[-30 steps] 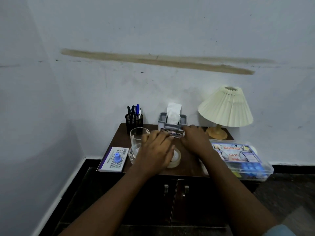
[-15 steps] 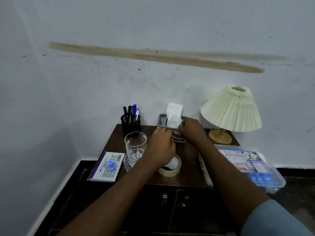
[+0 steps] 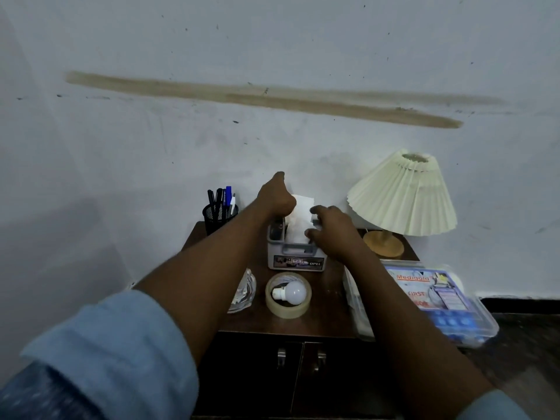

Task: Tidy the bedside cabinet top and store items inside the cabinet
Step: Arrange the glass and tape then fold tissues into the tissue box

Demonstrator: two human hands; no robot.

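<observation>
A grey tissue box stands at the middle of the dark wooden cabinet top, with a white tissue sticking up from it. My left hand is raised at the tissue's left side with the thumb up; it seems to pinch the tissue, though its fingers are hidden. My right hand curls over the box's right rim. In front of the box lies a tape roll with a white bulb inside it. A glass shows partly behind my left forearm.
A black mesh pen holder stands at the back left. A pleated cream lamp is at the back right. A clear first-aid box overhangs the right edge. The two cabinet doors below are closed.
Both hands left the tape roll and moved back to the tissue box. My left hand rose to the tissue. The booklet at the left is now hidden behind my arm.
</observation>
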